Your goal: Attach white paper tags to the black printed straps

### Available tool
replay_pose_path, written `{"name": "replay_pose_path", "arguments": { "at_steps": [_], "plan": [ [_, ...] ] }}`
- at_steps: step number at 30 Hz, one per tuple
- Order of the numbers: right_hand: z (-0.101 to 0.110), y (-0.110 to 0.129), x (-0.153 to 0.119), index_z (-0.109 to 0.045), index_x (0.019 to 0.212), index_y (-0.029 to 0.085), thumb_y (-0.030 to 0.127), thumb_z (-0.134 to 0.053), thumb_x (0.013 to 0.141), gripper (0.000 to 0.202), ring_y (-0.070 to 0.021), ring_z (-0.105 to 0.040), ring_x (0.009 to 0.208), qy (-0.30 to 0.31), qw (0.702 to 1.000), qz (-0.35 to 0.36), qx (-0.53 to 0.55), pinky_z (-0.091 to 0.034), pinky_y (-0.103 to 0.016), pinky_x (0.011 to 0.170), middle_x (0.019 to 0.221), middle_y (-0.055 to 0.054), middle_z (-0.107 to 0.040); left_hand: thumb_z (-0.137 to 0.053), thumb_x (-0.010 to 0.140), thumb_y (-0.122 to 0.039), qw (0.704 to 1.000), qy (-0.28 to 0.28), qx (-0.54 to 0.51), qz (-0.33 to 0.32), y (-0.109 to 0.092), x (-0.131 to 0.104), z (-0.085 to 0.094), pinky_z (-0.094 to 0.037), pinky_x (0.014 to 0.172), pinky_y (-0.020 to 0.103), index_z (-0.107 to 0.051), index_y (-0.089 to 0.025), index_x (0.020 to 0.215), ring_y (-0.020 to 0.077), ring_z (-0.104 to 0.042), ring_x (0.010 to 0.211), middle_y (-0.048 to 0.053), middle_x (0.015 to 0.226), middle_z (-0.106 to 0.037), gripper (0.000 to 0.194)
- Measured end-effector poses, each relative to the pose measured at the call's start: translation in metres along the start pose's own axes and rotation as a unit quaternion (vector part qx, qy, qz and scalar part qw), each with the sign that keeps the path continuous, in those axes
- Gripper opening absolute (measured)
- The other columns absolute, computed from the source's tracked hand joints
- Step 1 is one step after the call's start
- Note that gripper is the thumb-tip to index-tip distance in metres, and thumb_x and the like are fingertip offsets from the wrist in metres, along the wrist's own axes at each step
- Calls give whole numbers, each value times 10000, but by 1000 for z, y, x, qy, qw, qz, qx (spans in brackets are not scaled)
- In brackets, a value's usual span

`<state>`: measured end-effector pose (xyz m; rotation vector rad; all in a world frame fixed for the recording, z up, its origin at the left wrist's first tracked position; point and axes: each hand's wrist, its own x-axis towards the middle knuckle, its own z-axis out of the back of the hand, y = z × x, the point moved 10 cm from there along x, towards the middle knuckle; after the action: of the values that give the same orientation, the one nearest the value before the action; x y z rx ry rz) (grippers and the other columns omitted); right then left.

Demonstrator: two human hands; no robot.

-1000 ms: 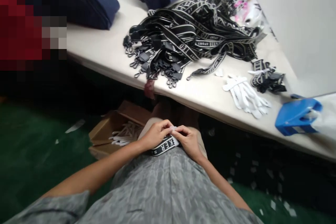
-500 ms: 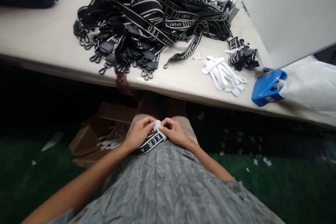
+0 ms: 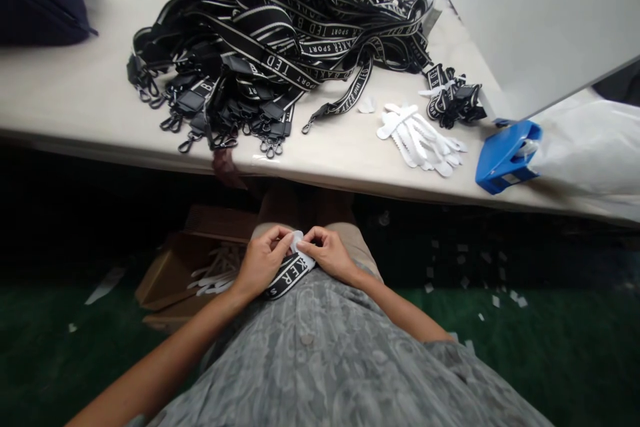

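Note:
On my lap lies a folded black strap (image 3: pixel 289 276) with white lettering, and a white toothed strip (image 3: pixel 297 239) goes around it. My left hand (image 3: pixel 265 257) pinches one side of the strip between thumb and fingers. From the other side my right hand (image 3: pixel 326 253) grips the strip too, its thumb pressed toward the fingertips. The two hands almost meet over the strip. Where its ends join is hidden by the fingers.
A heap of black lettered straps (image 3: pixel 280 33) with metal clips covers the table (image 3: pixel 75 100). To its right are white toothed strips (image 3: pixel 420 140), a bundled strap (image 3: pixel 453 97) and a blue holder (image 3: pixel 507 157). A cardboard box (image 3: pixel 165 273) with strips stands below.
The hands stay at the strip with only slight finger movement; the right thumb has shifted a little. The whole view has moved slightly, so the table items sit further left.

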<state>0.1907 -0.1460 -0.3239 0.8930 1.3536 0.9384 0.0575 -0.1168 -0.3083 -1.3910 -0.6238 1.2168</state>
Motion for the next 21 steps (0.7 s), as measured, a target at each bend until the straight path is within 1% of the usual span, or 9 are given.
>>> {"name": "replay_pose_path", "arguments": {
  "at_steps": [3, 7, 11, 14, 16, 19, 21],
  "plan": [
    [2, -1, 2, -621, 699, 171, 443, -713, 759, 294, -119, -510, 633, -18, 999, 16, -21, -378, -242, 584, 673, 14, -606, -579, 898, -449, 1000, -1, 25, -11, -2, -1, -1, -435, 644, 236, -655, -191, 845, 135, -596, 676, -18, 735, -627, 274],
    [1, -2, 5, -617, 701, 169, 410, -693, 777, 265, -125, -527, 662, -29, 998, 31, -35, -380, -249, 604, 689, 10, -613, -555, 919, -424, 997, -1, 63, -34, -8, -3, -2, -424, 632, 246, -643, -193, 822, 138, -587, 657, -17, 711, -608, 266],
    [1, -5, 9, -584, 684, 174, 372, -707, 742, 240, -119, -525, 643, -31, 999, 19, -24, -374, -244, 585, 665, 21, -590, -529, 947, -371, 986, -13, 137, -96, -21, -5, -1, -424, 680, 260, -647, -189, 832, 147, -590, 694, 1, 743, -618, 246],
    [-3, -11, 10, -553, 764, 180, 351, -757, 677, 280, -100, -501, 574, -14, 999, -13, 42, -352, -222, 529, 635, 49, -574, -511, 966, -316, 968, -5, 190, -161, -33, -8, -5, -421, 722, 261, -646, -179, 849, 150, -593, 751, 20, 791, -630, 225],
    [-8, -14, 11, -568, 828, 174, 347, -768, 665, 311, -88, -481, 537, 7, 998, -26, 64, -335, -209, 503, 617, 62, -568, -496, 974, -285, 957, 7, 214, -196, -37, -11, -8, -421, 735, 260, -647, -168, 868, 151, -596, 770, 30, 806, -632, 218],
    [-8, -13, 11, -615, 797, 154, 323, -736, 686, 236, -88, -482, 549, 7, 999, -13, 39, -331, -207, 502, 616, 46, -574, -487, 979, -263, 945, 21, 221, -241, -42, -17, -11, -428, 748, 258, -663, -164, 903, 149, -613, 775, 34, 814, -643, 215],
    [-5, -12, 11, -619, 745, 152, 311, -723, 686, 199, -97, -496, 580, -11, 1000, -2, 25, -341, -214, 518, 632, 32, -581, -510, 972, -279, 949, 31, 204, -238, -41, -19, -9, -435, 740, 254, -670, -179, 901, 144, -627, 763, 23, 810, -663, 201]
  ]
}}
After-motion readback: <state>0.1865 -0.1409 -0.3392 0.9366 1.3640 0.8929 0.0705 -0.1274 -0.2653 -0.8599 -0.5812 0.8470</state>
